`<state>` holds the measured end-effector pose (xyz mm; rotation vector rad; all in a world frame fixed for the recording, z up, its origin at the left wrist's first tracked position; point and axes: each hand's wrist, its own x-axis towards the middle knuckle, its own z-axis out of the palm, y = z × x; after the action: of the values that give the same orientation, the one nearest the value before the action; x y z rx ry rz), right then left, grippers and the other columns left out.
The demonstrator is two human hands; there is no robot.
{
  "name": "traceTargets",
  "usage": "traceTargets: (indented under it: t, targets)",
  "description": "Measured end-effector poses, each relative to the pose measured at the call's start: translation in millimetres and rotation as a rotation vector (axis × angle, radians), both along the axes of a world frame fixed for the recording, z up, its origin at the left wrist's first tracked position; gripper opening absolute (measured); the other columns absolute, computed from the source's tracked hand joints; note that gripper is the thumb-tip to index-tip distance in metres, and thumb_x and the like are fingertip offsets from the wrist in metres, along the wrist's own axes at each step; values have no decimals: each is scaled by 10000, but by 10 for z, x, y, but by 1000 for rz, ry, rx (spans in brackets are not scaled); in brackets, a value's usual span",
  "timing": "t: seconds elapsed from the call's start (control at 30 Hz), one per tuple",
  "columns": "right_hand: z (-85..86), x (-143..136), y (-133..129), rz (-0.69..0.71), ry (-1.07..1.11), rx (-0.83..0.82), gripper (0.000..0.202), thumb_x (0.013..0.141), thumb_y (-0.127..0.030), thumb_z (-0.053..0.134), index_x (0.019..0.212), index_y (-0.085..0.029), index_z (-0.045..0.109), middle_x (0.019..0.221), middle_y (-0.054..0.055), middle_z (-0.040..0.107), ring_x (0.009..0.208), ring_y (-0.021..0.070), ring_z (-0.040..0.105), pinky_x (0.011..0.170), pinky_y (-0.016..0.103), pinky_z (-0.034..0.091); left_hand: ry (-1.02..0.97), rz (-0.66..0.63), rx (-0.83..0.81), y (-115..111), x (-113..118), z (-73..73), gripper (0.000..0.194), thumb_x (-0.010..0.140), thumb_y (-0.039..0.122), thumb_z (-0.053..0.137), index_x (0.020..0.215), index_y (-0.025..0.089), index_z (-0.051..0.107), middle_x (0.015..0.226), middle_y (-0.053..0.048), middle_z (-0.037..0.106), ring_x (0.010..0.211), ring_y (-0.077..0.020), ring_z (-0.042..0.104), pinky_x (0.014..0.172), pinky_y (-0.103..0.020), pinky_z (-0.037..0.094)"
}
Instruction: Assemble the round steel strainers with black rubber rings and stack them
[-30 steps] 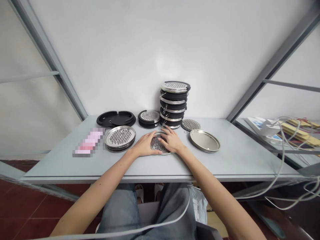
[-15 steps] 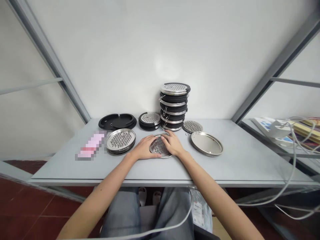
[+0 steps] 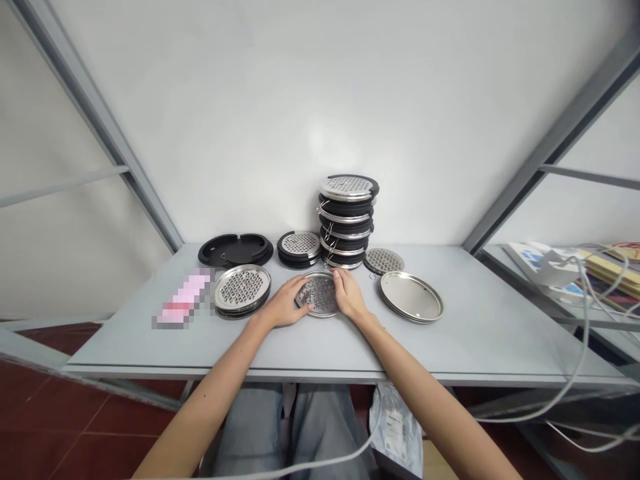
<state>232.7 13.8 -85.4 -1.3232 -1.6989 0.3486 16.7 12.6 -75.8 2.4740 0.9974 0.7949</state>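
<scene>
The left hand (image 3: 286,303) and right hand (image 3: 349,293) grasp opposite edges of a round silver perforated metal disc (image 3: 320,295), which lies near the middle of the pale grey table (image 3: 480,333); a stack of similar silver discs (image 3: 243,289) sits left of it, plain round silver metal plates (image 3: 411,296) right; a tall black-and-silver round stack (image 3: 347,223) stands on the far side.

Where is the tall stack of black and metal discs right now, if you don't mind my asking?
In the head view, the tall stack stands near the wall, between the short stack on its left and a perforated disc.
</scene>
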Motion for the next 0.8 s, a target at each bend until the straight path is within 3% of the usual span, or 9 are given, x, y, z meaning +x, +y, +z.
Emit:
traceTargets:
  t: [0.2,0.67,0.8]
  targets:
    - [23,18,3,-11,31,14,479,989,-419,246,1054,-156,642,1073,129,658,1053,232,583,974,385,435,50,12,-54,-22,-9,20,922,645,551,772,1405,184,400,1483,-164,381,1378,-334,344,1143,-508,292]
    - [17,116,-30,-1,-26,-86,541,982,-482,254,1008,-153,683,1007,109,722,953,244,657,882,364,477,55,-40,-26,-13,-31,8,815,700,534,734,1366,161,449,1463,-158,395,1383,-322,323,1152,-489,281]
    - [38,130,-32,5,-46,-88,541,981,-480,260,968,-159,695,957,100,725,911,240,659,846,351,477,59,-22,-49,-3,-24,3,889,652,581,753,1373,166,442,1471,-157,373,1382,-330,318,1150,-485,285]
